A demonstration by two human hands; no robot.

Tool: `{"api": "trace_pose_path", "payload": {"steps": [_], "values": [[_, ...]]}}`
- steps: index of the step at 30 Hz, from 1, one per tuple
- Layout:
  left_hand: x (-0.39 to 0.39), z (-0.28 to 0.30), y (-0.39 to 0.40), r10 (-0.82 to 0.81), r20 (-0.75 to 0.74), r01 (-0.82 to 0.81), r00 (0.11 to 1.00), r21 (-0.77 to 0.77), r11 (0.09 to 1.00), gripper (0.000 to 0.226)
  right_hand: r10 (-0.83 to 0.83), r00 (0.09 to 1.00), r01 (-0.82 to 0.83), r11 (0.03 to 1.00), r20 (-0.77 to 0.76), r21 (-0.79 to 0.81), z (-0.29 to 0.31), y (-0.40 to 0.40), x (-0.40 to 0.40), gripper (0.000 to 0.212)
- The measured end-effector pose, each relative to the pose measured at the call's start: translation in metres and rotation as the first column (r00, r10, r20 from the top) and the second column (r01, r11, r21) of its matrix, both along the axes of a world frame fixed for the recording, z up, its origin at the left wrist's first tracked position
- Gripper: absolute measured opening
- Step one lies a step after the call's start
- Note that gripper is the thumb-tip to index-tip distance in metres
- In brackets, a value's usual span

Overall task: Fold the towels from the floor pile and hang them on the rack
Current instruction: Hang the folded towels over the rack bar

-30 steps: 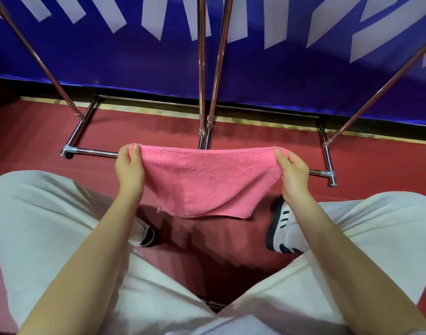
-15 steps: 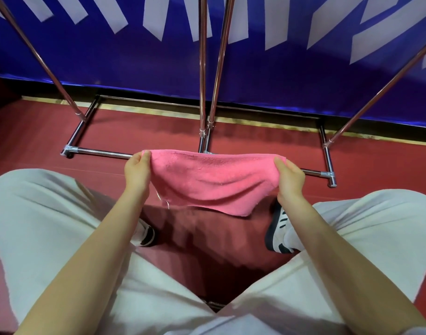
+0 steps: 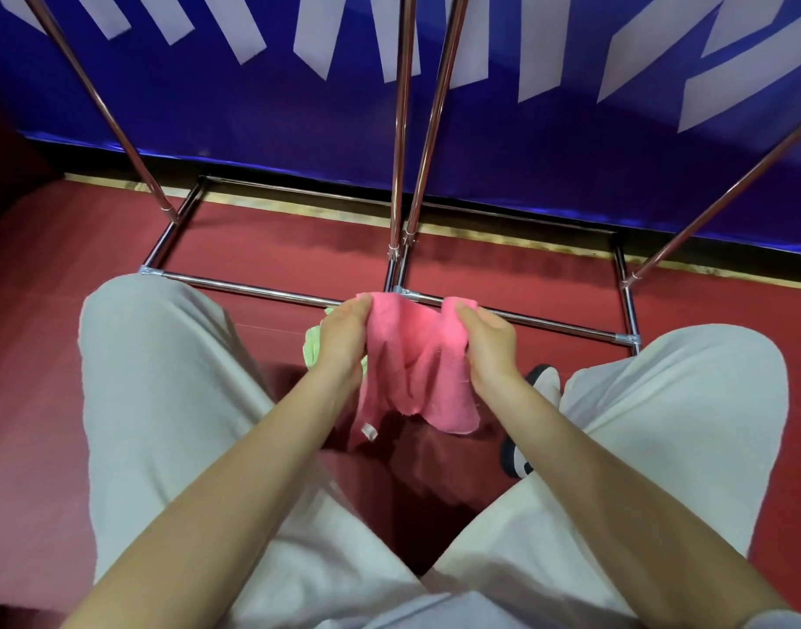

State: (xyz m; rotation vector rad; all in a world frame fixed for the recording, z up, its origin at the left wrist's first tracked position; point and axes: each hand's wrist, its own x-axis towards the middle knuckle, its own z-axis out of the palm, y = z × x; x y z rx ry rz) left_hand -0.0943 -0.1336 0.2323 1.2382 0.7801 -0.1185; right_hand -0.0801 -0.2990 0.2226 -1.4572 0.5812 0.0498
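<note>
A soft pink terry towel [image 3: 423, 370] is held in the air between the person's two hands, above a dark red floor [image 3: 49, 356] and in front of the knees. The upper left corner of the towel is pinched by the left hand [image 3: 344, 333], with the fingers curled over the cloth edge. The upper right corner is gripped by the right hand [image 3: 487, 340], with the thumb pressed on top of the fabric. The two hands are seen close together, so the towel sags between them in loose vertical folds. Its lower edge hangs unevenly below the wrists, and a small white label [image 3: 370, 431] is seen at the bottom left corner.

A pale green cloth [image 3: 313, 349] is partly visible just behind the left hand; where it rests cannot be told. A chrome metal rack [image 3: 400, 129] stands just beyond the hands, with its base bars on the floor and slanted poles rising out of view. Behind it a blue banner with white shapes [image 3: 548, 143] is seen. Light grey trousers [image 3: 162, 401] cover both legs, and a black and white shoe [image 3: 521, 451] is seen beside the right forearm.
</note>
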Motion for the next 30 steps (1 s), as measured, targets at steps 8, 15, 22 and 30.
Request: {"api": "trace_pose_path", "payload": {"steps": [8,15,22,30], "values": [[-0.021,0.039,-0.043,0.036,0.126,-0.027,0.991,-0.075,0.997,0.017,0.217,0.954,-0.182,0.967,0.206,-0.179,0.018,0.030,-0.012,0.024],[-0.009,0.044,-0.031,0.051,0.067,-0.037,0.996,-0.191,0.981,0.030,0.411,0.876,-0.370,0.908,0.250,-0.198,0.031,0.030,-0.008,0.031],[-0.009,0.044,-0.029,0.028,0.117,0.003,0.993,-0.256,0.967,0.026,0.503,0.820,-0.362,0.825,0.273,-0.433,0.035,0.024,0.004,0.020],[-0.008,0.042,-0.021,0.012,0.002,-0.010,1.000,-0.469,0.883,0.016,0.642,0.675,-0.220,0.645,0.363,-0.732,0.031,0.022,0.006,0.005]]}}
